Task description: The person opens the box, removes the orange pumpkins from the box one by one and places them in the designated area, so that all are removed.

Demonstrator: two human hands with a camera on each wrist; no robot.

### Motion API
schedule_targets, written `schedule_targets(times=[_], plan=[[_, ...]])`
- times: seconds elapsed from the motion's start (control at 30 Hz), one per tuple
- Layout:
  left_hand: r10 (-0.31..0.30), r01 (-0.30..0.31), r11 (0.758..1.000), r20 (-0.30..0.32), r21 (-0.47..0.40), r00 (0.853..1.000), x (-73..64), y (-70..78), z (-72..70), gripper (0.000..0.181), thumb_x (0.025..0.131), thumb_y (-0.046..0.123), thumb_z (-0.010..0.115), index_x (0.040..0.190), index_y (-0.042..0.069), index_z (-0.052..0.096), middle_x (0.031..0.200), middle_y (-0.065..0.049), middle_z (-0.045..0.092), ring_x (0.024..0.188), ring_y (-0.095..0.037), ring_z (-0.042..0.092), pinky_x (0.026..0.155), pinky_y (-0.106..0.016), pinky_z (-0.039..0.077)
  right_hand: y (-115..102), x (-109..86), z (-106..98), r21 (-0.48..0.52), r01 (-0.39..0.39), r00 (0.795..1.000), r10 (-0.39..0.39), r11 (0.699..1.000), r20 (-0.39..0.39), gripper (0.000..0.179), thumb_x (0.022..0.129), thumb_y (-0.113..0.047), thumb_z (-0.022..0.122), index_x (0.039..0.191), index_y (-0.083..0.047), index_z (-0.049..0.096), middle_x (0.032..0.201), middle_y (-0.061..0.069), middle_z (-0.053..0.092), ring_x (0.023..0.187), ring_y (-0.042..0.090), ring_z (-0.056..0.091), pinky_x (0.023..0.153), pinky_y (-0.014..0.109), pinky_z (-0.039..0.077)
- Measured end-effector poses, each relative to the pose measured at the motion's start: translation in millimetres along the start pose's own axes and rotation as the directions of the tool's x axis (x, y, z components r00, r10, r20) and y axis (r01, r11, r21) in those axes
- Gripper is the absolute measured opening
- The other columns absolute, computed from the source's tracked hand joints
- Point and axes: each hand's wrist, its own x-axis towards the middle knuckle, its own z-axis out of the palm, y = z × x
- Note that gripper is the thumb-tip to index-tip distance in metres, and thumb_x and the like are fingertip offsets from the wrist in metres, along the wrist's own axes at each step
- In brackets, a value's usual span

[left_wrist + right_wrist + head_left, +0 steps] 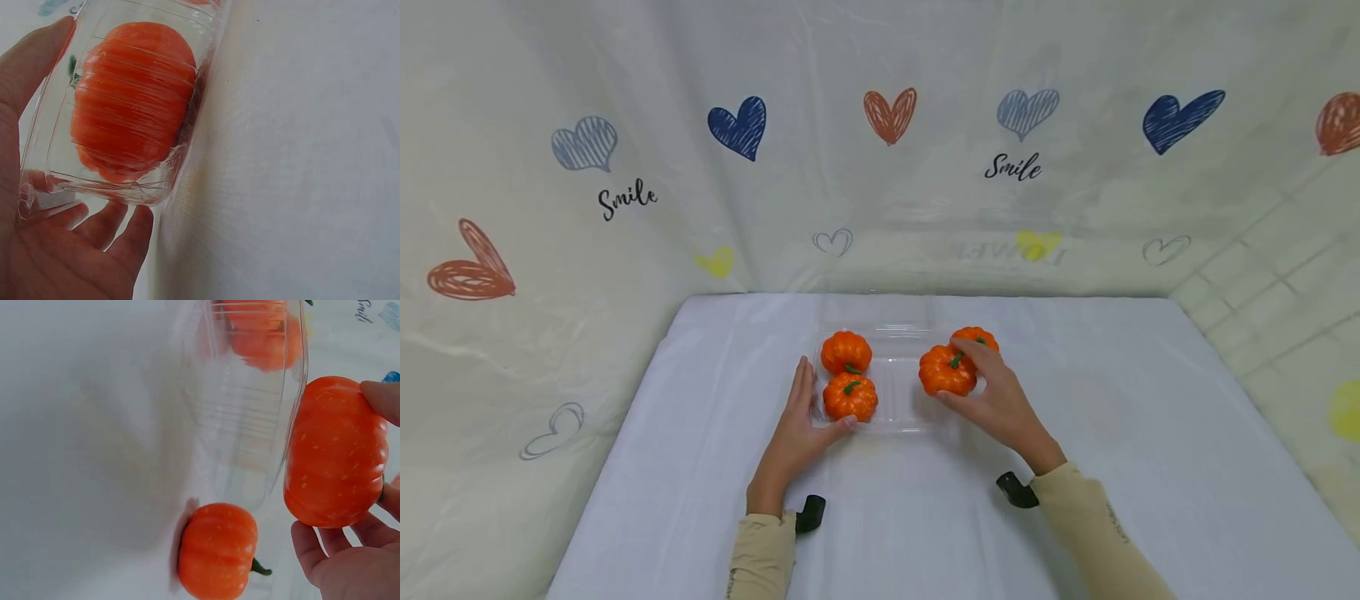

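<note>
A clear plastic clamshell box (891, 396) lies on the table with its lid raised at the back. Two small orange pumpkins (850, 397) with green stems sit in its left part, one behind the other. My left hand (797, 437) holds the box at its left front corner, thumb at the front rim and fingers along the left side. Between the thumb and fingers of my right hand (1003, 408) is another pumpkin (337, 453), held over the box's right edge. A further pumpkin (219, 550) rests on the table outside the box, partly behind the right hand in the head view.
A white cloth covers the table (700, 400). Behind it hangs a pale curtain (820, 192) printed with hearts and the word Smile. Dark wrist mounts (810, 514) stick out from both sleeves.
</note>
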Motion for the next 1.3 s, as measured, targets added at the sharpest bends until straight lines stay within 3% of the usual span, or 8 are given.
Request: schedule_targets(times=[0.63,1.3], plan=[[-0.015,0.015,1.0,-0.005,0.01,1.0,0.5,-1.4,-2.1,0.126,0.089,0.053,0.085,0.174,0.014,0.001,0.18,0.0,-0.001,0.162,-0.028,0.02,0.124,-0.048,0.029,18.8,-23.9,-18.9,0.002,-0.11,0.993,0.11,0.994,-0.043,0.075,0.091,-0.017,0.087,0.154,-0.003,0.05,0.157,0.022,0.046,0.139,0.043,0.047,0.11,0.069,0.045],[-0.002,0.002,1.0,-0.004,0.016,1.0,2.0,-1.1,0.5,0.126,0.088,0.054,0.085,0.174,0.014,0.001,0.179,0.003,-0.002,0.163,-0.024,0.018,0.125,-0.047,0.027,40.8,-47.5,-14.1,-0.033,-0.081,0.996,0.08,0.996,-0.044,0.073,0.088,-0.005,0.088,0.151,0.002,0.052,0.154,0.024,0.05,0.142,0.045,0.046,0.114,0.07,0.039]])
